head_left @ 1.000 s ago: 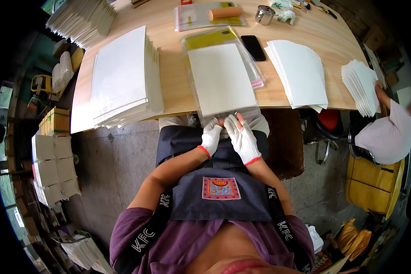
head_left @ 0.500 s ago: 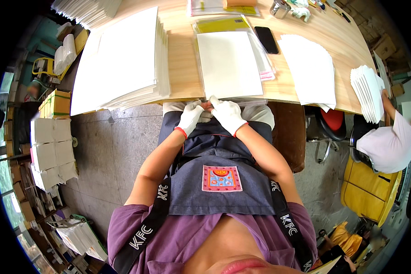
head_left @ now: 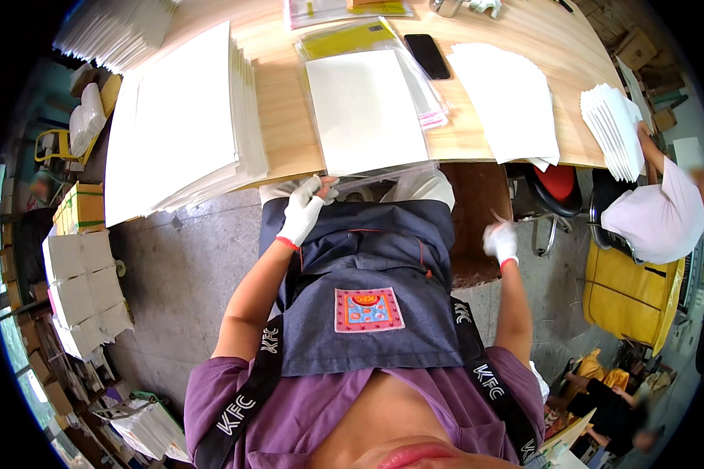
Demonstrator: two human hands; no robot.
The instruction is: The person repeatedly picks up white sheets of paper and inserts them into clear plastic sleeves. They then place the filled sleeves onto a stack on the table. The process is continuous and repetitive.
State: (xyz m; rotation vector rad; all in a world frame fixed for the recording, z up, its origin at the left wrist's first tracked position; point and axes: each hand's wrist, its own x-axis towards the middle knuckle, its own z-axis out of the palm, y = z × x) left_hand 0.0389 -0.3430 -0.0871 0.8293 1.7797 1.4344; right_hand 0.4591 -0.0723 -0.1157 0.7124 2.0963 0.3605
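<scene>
My left hand (head_left: pixel 303 209), in a white glove with red cuff and bare fingertips, is at the table's front edge. Its fingers are curled together by the near corner of a white sheet (head_left: pixel 366 113); anything pinched in them is too small to make out. That sheet lies on clear plastic sleeves (head_left: pixel 430 105) with a yellow-green piece (head_left: pixel 348 39) at the far end. The sleeves overhang the edge slightly. Away to the right, below table height, my gloved right hand (head_left: pixel 501 240) is smeared by motion, a thin bare fingertip pointing up; its grip is unclear.
A tall stack of white sheets (head_left: pixel 176 117) stands left, a fanned white pile (head_left: pixel 508 102) right. Beyond the sleeves lies a black phone (head_left: pixel 426 56). At far right a person (head_left: pixel 657 211) sits beside another white stack (head_left: pixel 610 129). A red-and-black stool (head_left: pixel 555 187) stands under the table.
My hands, together at the table edge before, are now apart. My right hand has swung right and toward me; my left stays near the edge. The view has shifted slightly.
</scene>
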